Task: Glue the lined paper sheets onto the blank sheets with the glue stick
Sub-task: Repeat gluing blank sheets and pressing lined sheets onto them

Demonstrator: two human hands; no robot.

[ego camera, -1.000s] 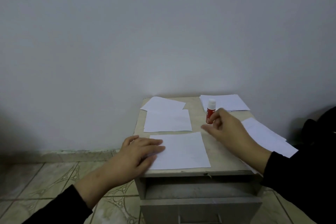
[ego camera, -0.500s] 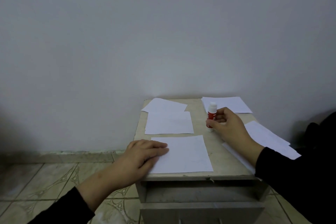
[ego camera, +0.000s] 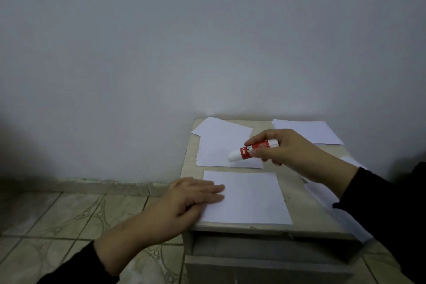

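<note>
Nearby, paper sheets (ego camera: 306, 131) crowd the cabinet top (ego camera: 297, 182).

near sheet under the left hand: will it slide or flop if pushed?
The near sheet looks thin, probably floppy once lifted. On the smooth tabletop it would likely slide; the left hand rests flat on its edge, seemingly pinning it.

Right hand (ego camera: 297, 150) grips the glue stick (ego camera: 252, 150), tilted, above the tabletop (ego camera: 297, 193). Left hand (ego camera: 186, 200) rests flat on the nearest paper sheet (ego camera: 251, 198).
</note>
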